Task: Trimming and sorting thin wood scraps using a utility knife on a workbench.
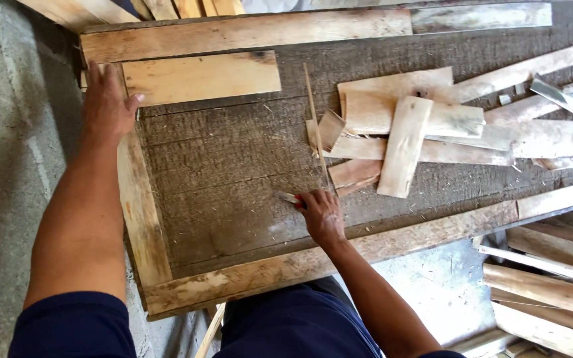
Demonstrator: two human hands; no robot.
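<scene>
Two hands at a rough wooden worktop (pixel 233 166), one on a plank, one on a small tool.

The left hand (pixel 106 103) lies flat and released, fingers spread, on the near end of a pale plank (pixel 200 77) that rests across the top left corner of the worktop, just below the frame rail (pixel 247 33). The plank is short, broad and light yellow-brown, with a dark smudge near its far end and clean, straight edges. The right hand (pixel 321 213) is clenched on a small tool (pixel 288 197) with a reddish grip, whose pale tip points left and sits on the dark, fibrous board near the lower rail (pixel 379 242). A thin stick (pixel 316 126) runs from that hand up across the board. To the right lies a loose heap of pale wood offcuts (pixel 406 129), overlapping one another.
</scene>
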